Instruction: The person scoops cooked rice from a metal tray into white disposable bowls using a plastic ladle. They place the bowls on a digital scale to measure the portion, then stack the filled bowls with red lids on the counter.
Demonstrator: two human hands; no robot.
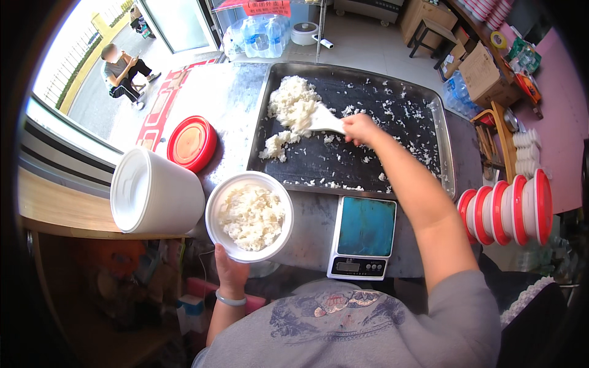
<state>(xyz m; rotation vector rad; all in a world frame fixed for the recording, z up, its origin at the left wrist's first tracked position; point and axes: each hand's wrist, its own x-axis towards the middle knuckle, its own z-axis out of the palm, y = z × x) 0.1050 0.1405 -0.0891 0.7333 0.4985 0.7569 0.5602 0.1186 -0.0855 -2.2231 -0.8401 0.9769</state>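
Observation:
My left hand holds a round white plastic bowl from its near side, and cooked rice lies in it. Across the work table, my right hand grips the handle of a white rice paddle. The paddle's blade touches a heap of rice at the far left of a large dark metal tray. Loose grains are scattered over the tray's floor. Between the tray and my body lies a digital kitchen scale with a bare blue-green top.
White bowls are stacked on their side at the left, beside a red round lid. Stacked containers with red rims stand at the right edge. A seated person is outside. Bottled water stands on a rack behind the tray.

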